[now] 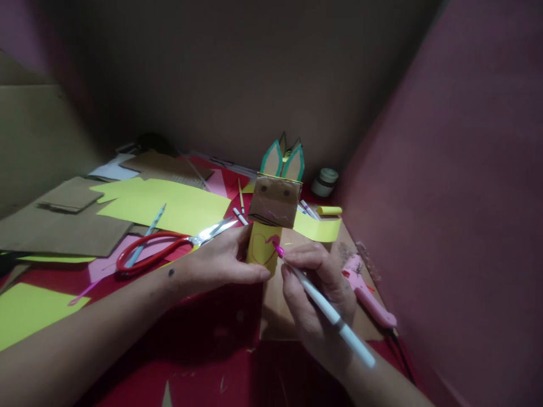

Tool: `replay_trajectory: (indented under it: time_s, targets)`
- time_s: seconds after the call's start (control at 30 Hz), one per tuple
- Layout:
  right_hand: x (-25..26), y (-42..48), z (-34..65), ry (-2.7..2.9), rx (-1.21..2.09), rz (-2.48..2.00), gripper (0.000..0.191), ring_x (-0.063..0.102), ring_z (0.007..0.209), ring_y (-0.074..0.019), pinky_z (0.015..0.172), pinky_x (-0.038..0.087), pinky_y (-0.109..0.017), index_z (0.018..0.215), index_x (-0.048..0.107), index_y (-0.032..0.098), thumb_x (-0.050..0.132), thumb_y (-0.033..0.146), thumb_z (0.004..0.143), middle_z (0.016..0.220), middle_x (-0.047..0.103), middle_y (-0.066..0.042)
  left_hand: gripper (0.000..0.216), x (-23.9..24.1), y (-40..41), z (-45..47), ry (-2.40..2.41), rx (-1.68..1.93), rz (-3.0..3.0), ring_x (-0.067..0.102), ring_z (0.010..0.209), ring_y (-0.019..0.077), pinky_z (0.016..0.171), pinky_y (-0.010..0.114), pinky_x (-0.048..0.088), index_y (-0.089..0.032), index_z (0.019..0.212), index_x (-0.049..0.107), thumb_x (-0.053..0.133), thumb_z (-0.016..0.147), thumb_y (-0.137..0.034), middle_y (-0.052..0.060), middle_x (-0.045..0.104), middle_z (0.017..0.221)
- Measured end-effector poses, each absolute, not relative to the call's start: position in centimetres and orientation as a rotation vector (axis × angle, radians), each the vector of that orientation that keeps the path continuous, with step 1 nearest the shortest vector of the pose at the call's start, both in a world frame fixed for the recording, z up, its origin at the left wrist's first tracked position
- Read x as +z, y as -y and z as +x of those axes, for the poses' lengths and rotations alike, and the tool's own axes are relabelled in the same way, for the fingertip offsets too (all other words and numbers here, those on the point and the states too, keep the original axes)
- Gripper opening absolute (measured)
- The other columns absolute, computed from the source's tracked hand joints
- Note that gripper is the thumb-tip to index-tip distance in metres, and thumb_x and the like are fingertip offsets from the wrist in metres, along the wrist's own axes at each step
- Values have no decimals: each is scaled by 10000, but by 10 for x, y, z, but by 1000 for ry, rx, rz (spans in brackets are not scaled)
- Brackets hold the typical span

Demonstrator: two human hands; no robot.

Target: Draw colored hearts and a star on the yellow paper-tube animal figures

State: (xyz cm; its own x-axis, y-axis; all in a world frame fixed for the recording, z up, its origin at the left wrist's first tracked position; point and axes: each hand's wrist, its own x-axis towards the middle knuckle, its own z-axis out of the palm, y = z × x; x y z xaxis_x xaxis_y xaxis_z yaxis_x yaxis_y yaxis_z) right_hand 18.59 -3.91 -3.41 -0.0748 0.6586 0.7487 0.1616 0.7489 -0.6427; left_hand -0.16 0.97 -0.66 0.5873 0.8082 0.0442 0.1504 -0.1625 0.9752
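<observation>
A cardboard bunny figure (274, 199) stands upright in the middle, with a boxy brown head, green-edged ears and a yellow paper body (258, 257). My left hand (231, 254) is closed around the body from the left, thumb across its lower front. A pink heart outline is drawn on the yellow paper, its upper right part coloured in. My right hand (318, 288) pinches a white marker (326, 308) with a magenta tip. That tip touches the heart at its upper right.
Red-handled scissors (155, 251), a light blue pencil (148, 232) and yellow paper sheets (169, 203) lie at left beside brown cardboard (80, 226). A pink glue gun (369, 297) rests on the right of a board (280, 325). Behind is a jar (324, 182).
</observation>
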Motion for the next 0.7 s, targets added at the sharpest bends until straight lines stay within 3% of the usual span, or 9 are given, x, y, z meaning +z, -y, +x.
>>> replay_trajectory:
  time_s: [0.27, 0.57, 0.7]
  targets:
    - [-34, 39, 187, 1605, 467, -687, 265, 639, 892, -132, 768, 540, -256, 1062, 631, 257, 598, 45, 907, 933, 634, 3, 478, -6, -9, -1, -824, 689, 1665, 668, 1069, 309, 890, 402, 546, -170, 1213, 614, 768, 781, -304, 77, 725, 1122]
    - [-36, 41, 187, 1694, 456, -658, 259, 643, 1004, -174, 896, 541, -350, 1093, 620, 251, 590, 56, 925, 991, 648, -25, 340, -6, -9, 0, -833, 703, 1655, 662, 1019, 294, 875, 410, 540, -168, 1096, 607, 740, 792, -244, 53, 693, 1019]
    - [-34, 41, 186, 1637, 469, -679, 255, 629, 896, -139, 805, 545, -295, 1066, 628, 260, 591, 52, 924, 951, 641, -4, 386, -7, -9, -1, -788, 706, 1618, 655, 1031, 291, 879, 407, 536, -170, 1133, 597, 748, 792, -268, 61, 698, 1054]
